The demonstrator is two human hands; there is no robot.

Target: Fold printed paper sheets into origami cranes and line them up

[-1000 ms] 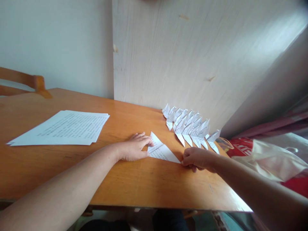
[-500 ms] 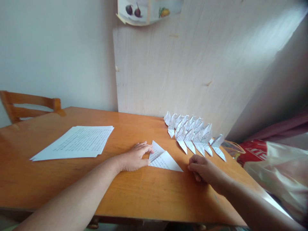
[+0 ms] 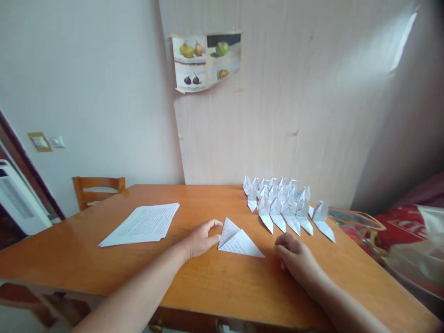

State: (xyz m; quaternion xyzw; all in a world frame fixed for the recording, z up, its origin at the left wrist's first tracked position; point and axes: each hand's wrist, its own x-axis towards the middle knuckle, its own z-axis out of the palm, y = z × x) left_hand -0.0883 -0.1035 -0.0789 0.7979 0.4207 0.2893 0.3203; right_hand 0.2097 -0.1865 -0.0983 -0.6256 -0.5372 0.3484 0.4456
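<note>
A printed sheet folded into a triangle (image 3: pixel 239 241) lies on the orange wooden table (image 3: pixel 69 259). My left hand (image 3: pixel 202 239) rests at its left corner with curved fingers, thumb and fingertips touching the paper's edge. My right hand (image 3: pixel 294 256) lies on the table just right of the triangle, fingers curled in a loose fist, apart from the paper and holding nothing that I can see. Behind the triangle, several folded paper figures (image 3: pixel 282 203) stand in rows near the wall.
A stack of printed sheets (image 3: pixel 144 223) lies at the left of the table. A wooden chair (image 3: pixel 97 187) stands behind the far left edge. A glass bowl (image 3: pixel 357 219) and a red bag (image 3: pixel 405 226) sit off the table's right side. Fruit pictures (image 3: pixel 206 60) hang on the wall panel.
The camera has tilted up, showing more wall. My right hand has let go of the triangle's right corner and drawn back a little. My left hand stays at the left corner.
</note>
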